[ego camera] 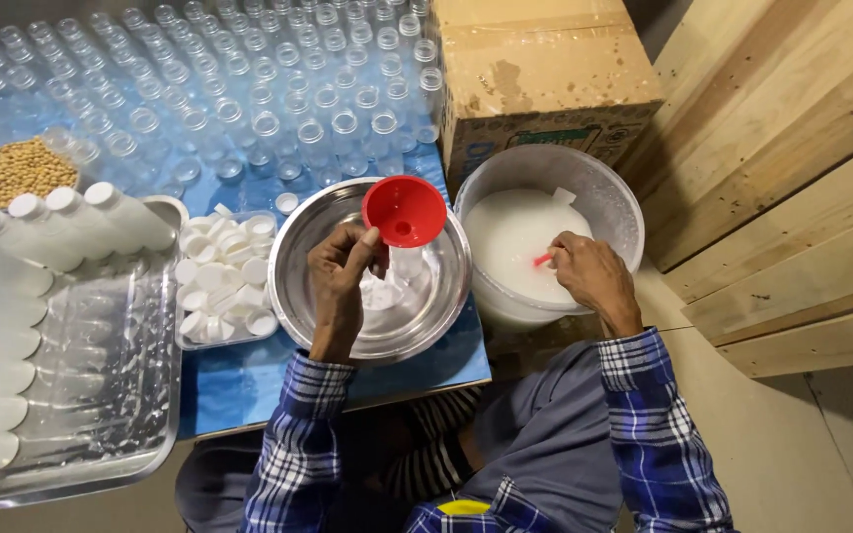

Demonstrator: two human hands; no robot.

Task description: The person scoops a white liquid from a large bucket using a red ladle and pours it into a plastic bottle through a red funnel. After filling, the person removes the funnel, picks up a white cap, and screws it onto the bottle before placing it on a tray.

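Observation:
My left hand (pixel 340 286) grips a small clear plastic bottle (pixel 405 265) with a red funnel (pixel 404 210) set in its neck, held over a shiny steel bowl (pixel 298 252). My right hand (pixel 589 276) is closed on the red handle of a scoop (pixel 543 260) that dips into a white bucket (pixel 604 192) of milky white liquid (pixel 515 237). The scoop's bowl is hidden under the liquid.
Several empty clear bottles (pixel 249 99) stand in rows on the blue table (pixel 239 380). A clear tub of white caps (pixel 224 281) sits left of the bowl. Filled capped bottles (pixel 61 227) lie in a steel tray (pixel 81 464). There are soybeans (pixel 14 170), a cardboard box (pixel 540 69) and wooden planks (pixel 792 178).

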